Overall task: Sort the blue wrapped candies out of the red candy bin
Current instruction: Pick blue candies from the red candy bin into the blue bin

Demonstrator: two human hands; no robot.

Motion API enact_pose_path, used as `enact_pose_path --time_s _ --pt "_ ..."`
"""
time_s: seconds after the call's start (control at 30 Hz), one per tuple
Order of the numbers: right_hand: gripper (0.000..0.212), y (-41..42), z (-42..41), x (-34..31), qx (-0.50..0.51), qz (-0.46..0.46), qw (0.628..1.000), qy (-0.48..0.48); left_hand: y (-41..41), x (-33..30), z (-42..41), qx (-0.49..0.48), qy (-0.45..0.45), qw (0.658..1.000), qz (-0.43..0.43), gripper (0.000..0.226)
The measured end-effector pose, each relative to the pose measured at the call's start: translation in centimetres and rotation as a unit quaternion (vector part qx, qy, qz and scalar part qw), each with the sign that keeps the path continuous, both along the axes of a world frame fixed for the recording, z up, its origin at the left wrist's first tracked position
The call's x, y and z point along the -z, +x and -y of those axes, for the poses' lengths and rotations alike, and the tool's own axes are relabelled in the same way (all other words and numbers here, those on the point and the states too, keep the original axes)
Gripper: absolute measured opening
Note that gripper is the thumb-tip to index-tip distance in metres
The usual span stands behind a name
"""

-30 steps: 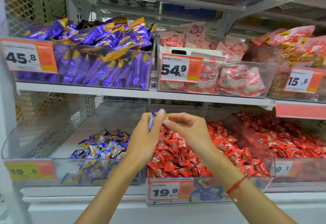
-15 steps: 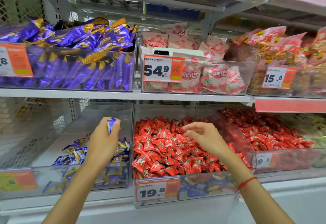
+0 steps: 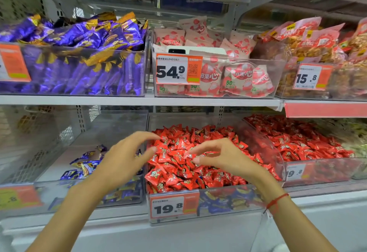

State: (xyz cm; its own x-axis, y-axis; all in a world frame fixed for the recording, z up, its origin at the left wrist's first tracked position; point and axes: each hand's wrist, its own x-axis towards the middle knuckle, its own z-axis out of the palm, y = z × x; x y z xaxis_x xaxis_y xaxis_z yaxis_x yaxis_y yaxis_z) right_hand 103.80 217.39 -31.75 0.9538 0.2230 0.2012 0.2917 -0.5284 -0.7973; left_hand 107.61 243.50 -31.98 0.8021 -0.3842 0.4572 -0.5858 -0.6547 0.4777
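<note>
Now both hands' grips [image 3: 127, 158] [image 3: 222, 156] hover open, empty, above red candy bin [image 3: 218, 202].

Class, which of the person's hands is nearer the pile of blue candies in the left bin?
Left. The left hand hangs right beside the blue candies; the right hand is over the red candy bin, farther away.

Bright, even overhead store light; glare on clear bins; blurred, wide-angle-bowed edges.

Red candies [image 3: 178, 164]: glossy crinkled foil wrappers; bin [image 3: 228, 202]: clear smooth plastic (paper price tag [image 3: 170, 208]).
</note>
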Motion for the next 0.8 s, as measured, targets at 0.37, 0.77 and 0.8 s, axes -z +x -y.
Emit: enact_pose_path --time_s 0.37,0.77,0.8 --pt "0.042 4.3 2.3 4.2 0.019 0.065 0.915 -0.397 2.7 0.1 5.1 0.081 0.502 0.861 -0.021 0.062" --pt "0.038 5.4 5.7 1.7 0.148 0.033 0.884 -0.442 6.5 0.9 9.3 -0.025 0.459 0.88 0.12 0.061" --pt "0.037 4.9 5.4 1.5 0.16 0.047 0.883 -0.439 6.2 0.9 9.0 -0.023 0.423 0.894 0.144 0.061"
